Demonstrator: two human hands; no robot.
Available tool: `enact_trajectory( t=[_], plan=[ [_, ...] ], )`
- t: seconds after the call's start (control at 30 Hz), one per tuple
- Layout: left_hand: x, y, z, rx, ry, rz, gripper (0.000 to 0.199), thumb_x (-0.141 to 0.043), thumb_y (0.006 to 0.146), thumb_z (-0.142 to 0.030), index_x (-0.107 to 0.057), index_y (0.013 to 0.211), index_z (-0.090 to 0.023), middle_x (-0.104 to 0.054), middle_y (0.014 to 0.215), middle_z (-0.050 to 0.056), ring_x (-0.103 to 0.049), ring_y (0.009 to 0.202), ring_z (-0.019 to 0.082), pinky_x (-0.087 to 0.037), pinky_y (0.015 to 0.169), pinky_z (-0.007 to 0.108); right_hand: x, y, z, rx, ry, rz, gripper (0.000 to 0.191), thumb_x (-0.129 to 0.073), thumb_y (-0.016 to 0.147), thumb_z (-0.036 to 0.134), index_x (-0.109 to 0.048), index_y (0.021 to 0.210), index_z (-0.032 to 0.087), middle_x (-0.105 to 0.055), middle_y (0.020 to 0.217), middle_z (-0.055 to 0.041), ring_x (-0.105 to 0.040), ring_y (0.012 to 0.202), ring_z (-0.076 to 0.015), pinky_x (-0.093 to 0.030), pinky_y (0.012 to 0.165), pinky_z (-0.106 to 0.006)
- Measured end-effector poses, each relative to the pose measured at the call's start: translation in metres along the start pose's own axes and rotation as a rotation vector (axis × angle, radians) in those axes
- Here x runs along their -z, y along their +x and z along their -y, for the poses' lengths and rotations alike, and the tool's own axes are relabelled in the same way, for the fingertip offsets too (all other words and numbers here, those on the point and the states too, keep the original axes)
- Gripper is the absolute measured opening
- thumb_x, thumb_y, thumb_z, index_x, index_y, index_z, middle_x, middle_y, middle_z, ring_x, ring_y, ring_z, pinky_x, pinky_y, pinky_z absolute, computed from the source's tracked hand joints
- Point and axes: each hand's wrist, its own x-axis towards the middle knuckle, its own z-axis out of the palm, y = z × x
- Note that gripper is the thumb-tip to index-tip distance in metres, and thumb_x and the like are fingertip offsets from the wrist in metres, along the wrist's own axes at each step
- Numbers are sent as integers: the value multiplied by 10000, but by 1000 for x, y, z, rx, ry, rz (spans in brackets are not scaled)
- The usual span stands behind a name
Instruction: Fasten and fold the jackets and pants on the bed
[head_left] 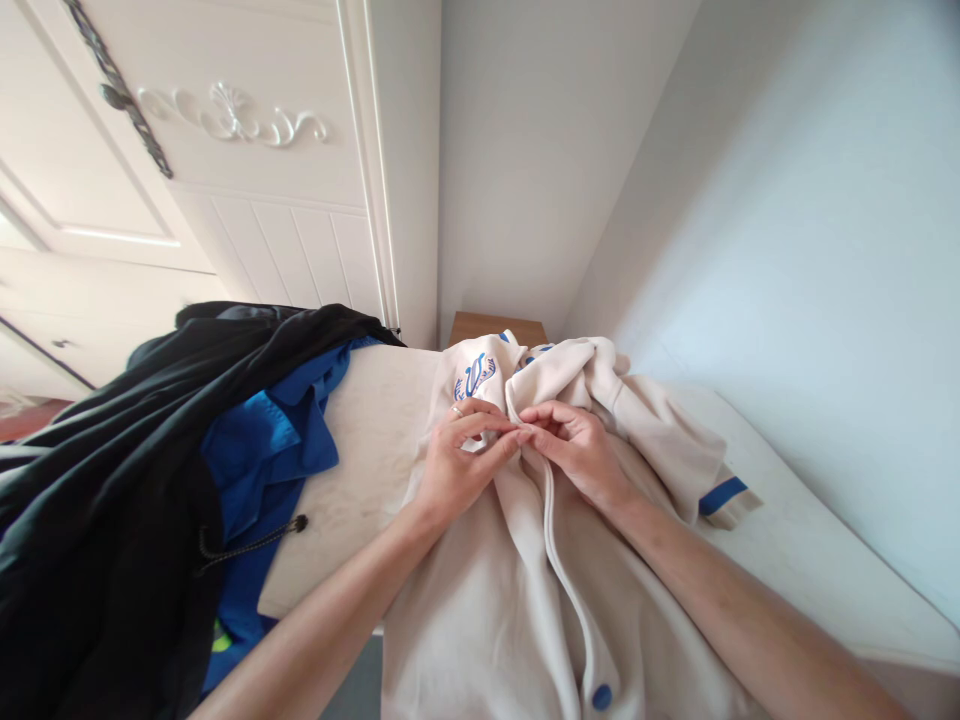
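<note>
A cream jacket (480,590) with blue trim lies spread in front of me, its front edges running toward me. Blue embroidery marks its chest, and a blue snap button (602,697) shows near the bottom. My left hand (469,450) pinches one front edge, a ring on one finger. Opposite it, my right hand (574,445) pinches the other edge, and the fingertips of both meet at the placket. Whatever lies between the fingertips is hidden. One sleeve (675,440) with a blue-striped cuff stretches out to the right.
On the left, a black garment (90,520) and a blue garment (262,450) lie over the white surface (367,430). A drawcord (255,540) hangs from the black one. Behind stand a white cabinet (285,200) and a small wooden piece (495,325). A pale wall (810,250) closes the right.
</note>
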Motion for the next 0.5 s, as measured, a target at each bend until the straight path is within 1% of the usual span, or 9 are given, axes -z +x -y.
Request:
enact_trajectory(
  t=[0.2, 0.37, 0.5],
  plan=[
    [-1, 0, -1, 28, -8, -3, 139, -740, 841, -335, -768, 783, -212, -684, 860, 54, -642, 791, 159, -537, 750, 302, 0, 0, -3, -2, -4, -7, 280, -786, 725, 451, -731, 874, 220, -721, 805, -26, -648, 727, -183, -536, 664, -289],
    [0, 1, -1, 68, -64, 26, 153, -740, 842, -343, -772, 769, -214, -678, 869, 53, -652, 833, 163, -537, 805, 309, 0, -1, -5, 1, -12, 2, 293, -777, 736, 465, -733, 881, 214, -716, 787, -28, -640, 715, -180, -528, 654, -283],
    [0, 1, -1, 89, -90, 32, 136, -745, 838, -326, -774, 760, -219, -671, 874, 49, -652, 847, 160, -530, 815, 302, 0, -1, -5, 12, -20, -4, 286, -774, 747, 462, -736, 878, 212, -711, 778, -30, -630, 696, -173, -516, 636, -276]
  ],
)
